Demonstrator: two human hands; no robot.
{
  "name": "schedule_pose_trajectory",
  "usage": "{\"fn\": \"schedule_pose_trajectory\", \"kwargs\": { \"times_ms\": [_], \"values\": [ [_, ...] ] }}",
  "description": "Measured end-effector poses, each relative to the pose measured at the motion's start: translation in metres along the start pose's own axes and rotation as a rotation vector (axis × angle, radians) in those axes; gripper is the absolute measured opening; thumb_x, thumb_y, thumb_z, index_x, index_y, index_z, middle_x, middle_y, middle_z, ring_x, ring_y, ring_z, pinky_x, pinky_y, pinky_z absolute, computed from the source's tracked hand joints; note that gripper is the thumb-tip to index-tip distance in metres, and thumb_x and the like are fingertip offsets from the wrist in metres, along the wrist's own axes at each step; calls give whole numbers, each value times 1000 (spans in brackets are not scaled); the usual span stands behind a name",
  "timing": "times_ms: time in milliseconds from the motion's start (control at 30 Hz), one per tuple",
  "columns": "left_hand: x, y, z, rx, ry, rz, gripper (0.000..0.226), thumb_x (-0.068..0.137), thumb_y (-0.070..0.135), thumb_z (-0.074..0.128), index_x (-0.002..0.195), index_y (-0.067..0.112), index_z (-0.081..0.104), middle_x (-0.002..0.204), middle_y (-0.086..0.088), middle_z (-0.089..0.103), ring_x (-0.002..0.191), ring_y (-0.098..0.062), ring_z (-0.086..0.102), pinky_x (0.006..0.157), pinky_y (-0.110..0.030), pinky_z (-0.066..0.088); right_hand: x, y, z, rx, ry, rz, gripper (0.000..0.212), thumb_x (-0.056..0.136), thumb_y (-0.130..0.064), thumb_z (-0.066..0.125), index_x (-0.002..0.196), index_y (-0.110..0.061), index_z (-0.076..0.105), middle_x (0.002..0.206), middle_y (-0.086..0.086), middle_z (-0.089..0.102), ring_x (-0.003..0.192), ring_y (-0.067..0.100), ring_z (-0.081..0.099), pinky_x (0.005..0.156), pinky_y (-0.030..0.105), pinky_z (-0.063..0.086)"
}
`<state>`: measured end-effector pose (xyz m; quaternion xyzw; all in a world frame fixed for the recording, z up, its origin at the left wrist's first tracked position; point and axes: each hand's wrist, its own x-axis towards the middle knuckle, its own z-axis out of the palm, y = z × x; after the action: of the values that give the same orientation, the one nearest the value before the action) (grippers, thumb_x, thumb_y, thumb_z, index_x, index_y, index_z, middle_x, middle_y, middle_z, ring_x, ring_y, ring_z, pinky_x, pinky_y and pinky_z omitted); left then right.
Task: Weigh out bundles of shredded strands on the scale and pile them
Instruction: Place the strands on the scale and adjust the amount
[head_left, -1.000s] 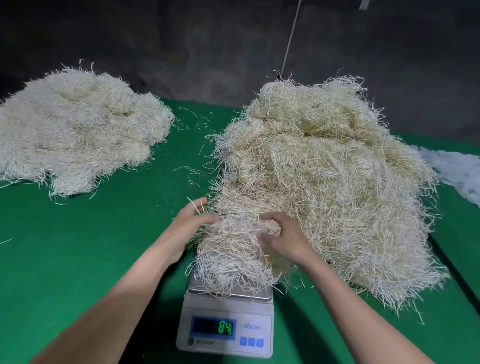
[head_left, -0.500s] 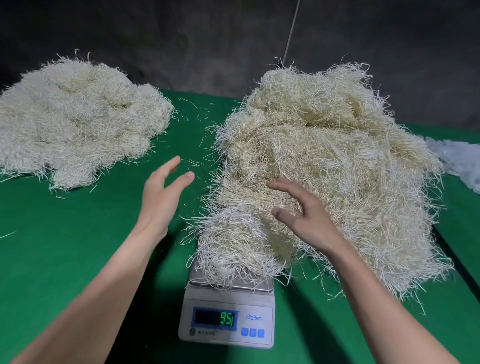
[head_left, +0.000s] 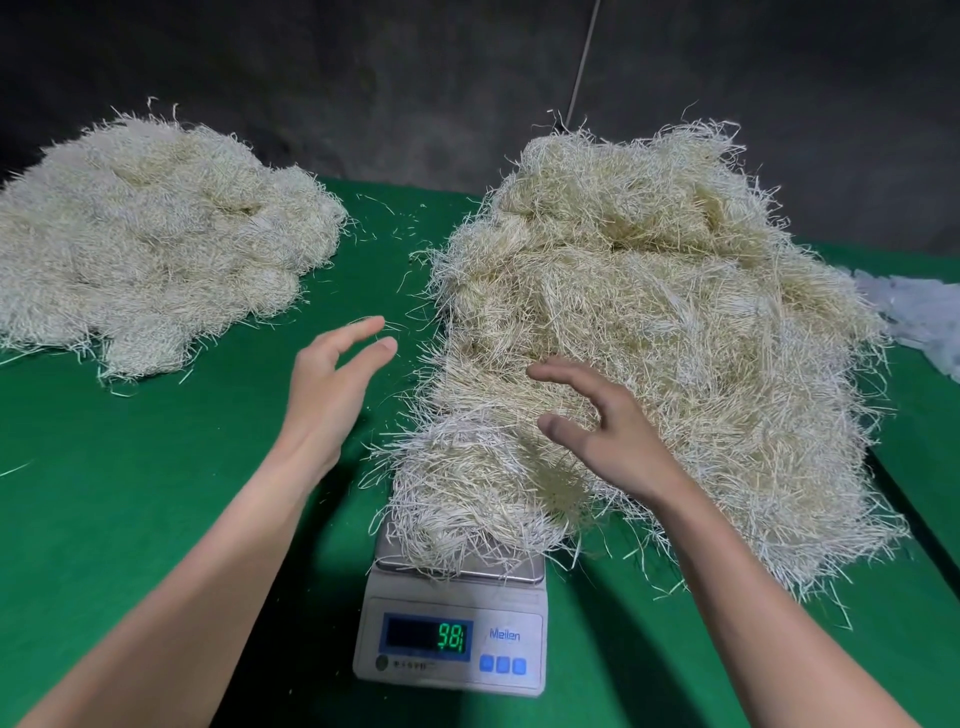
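Fingers of left hand (head_left: 327, 384) and right hand (head_left: 608, 431) are spreading straight and apart, gripping nothing. The left is hovering over the green table (head_left: 130, 493), the right just above the strand bundle (head_left: 467, 499). The bundle is sitting on the scale (head_left: 452, 603), which is reading 98 and touching the big heap (head_left: 649, 322) behind. A second pile (head_left: 150, 244) is lying far left.

Left hand (head_left: 327, 379) lifted off bundle (head_left: 467, 499), now held above green surface (head_left: 156, 519) to its left, fingers (head_left: 363, 332) straightened and spread. Right hand (head_left: 608, 426) released from bundle's right side, raised just above strands, fingers (head_left: 561, 376) loosely extended. Bundle left lying free on scale (head_left: 452, 597). Display (head_left: 428, 635) reading raised from 84 through 95 to 98.
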<state>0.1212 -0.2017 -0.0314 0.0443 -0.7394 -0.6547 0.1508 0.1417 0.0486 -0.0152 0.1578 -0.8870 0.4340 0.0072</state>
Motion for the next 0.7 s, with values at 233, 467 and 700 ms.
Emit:
{"fn": "schedule_pose_trajectory", "kwargs": {
  "times_ms": [233,467,700],
  "values": [
    [0,-15,5,101,-118,-83,32,86,40,64,117,41,60,138,8,51,130,-9,41,105,-30,27,-1,14,15,-201,-139,-147,63,81,-53,58,130,-65,20,152,-19,11,141,6,8,114,46,7],
    [-19,-71,19,258,-389,-485,95,72,78,29,152,31,8,159,11,4,146,-15,7,114,-45,10,-12,71,76,-612,-466,-138,95,69,-74,55,133,-65,-15,147,-5,-39,138,31,-28,108,57,-13],
    [-37,-100,28,375,-460,-508,88,73,87,7,148,42,15,157,9,14,146,-24,9,115,-59,-3,-18,86,103,-461,-297,-46,63,91,-16,56,143,-40,30,156,12,14,143,28,12,113,34,4]
  ]
}}
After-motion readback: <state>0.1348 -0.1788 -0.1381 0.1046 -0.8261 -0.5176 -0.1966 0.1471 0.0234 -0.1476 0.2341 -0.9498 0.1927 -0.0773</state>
